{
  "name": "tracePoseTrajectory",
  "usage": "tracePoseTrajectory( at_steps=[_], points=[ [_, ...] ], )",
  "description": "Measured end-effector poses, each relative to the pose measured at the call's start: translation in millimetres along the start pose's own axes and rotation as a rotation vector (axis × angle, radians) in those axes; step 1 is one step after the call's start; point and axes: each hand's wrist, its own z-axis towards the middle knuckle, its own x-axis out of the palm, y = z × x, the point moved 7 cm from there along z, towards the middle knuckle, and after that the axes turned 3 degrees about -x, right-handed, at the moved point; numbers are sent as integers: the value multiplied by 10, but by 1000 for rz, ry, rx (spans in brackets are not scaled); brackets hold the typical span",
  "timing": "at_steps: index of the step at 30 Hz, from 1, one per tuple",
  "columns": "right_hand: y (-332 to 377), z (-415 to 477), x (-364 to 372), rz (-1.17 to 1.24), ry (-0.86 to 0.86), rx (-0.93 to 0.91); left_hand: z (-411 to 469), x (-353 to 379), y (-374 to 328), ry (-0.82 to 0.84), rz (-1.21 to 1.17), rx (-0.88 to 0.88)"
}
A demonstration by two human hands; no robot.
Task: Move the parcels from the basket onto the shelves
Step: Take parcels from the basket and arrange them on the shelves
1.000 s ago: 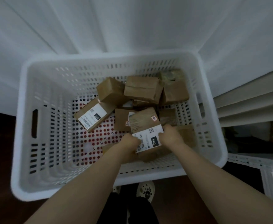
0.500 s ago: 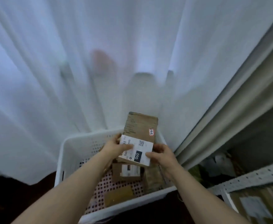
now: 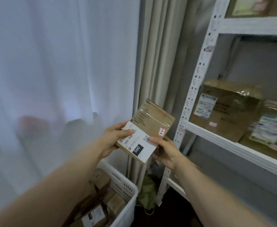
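Landmark for all positions: white metal shelving rack (image 3: 195, 89), taken at its perforated front upright.

- Parcel (image 3: 152, 122): flat brown cardboard, taped. It is in the air just left of the rack's upright, roughly level with the middle shelf (image 3: 232, 143), and not touching the rack.
- A white shipping label (image 3: 137, 145) printed "060" covers the parcel's near end. A small red-bordered sticker (image 3: 162, 132) with handwriting sits on the side nearest the rack.
- Left hand (image 3: 113, 140): grip holds the parcel's edge away from the rack, thumb laid across the label, fingers underneath.
- Right hand (image 3: 164, 151): grip holds the parcel's near corner on the rack side, thumb tip on the label's edge, fingers under the cardboard.
- Basket (image 3: 131, 199): white perforated plastic, low and left of the rack's foot, only one corner in view. It holds several loose parcels (image 3: 114, 203), all brown, one with a white label facing up.
- Middle shelf: a large box (image 3: 224, 108), taped, with a white label, sits just inside the upright. A second parcel (image 3: 272, 128) lies further into the rack and is blurred.
- A top-shelf box (image 3: 247, 5) is cut off by the frame edge.
- A beige drape (image 3: 160, 54) hangs just left of the rack, with a sheer curtain (image 3: 60, 63) beyond it.
- Crumpled green material (image 3: 146, 190) lies between the basket and the rack's foot.
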Motion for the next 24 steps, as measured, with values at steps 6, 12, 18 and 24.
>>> tracePoseTrajectory(
  at_steps=[6, 12, 18, 24],
  points=[
    [444, -546, -288, 223, -35, -94, -210, 699, -250, 36, -139, 101],
    [876, -1008, -604, 188, 3, -222, -463, 1551, -170, 178, -203, 43],
    [1279, -1527, -1425, 304, -91, -349, -577, 1891, -277, 224, -101, 54],
    [1434, -1884, -1630, 123, -117, -351, -673, 2183, -309, 275, -76, 47]
  ],
)
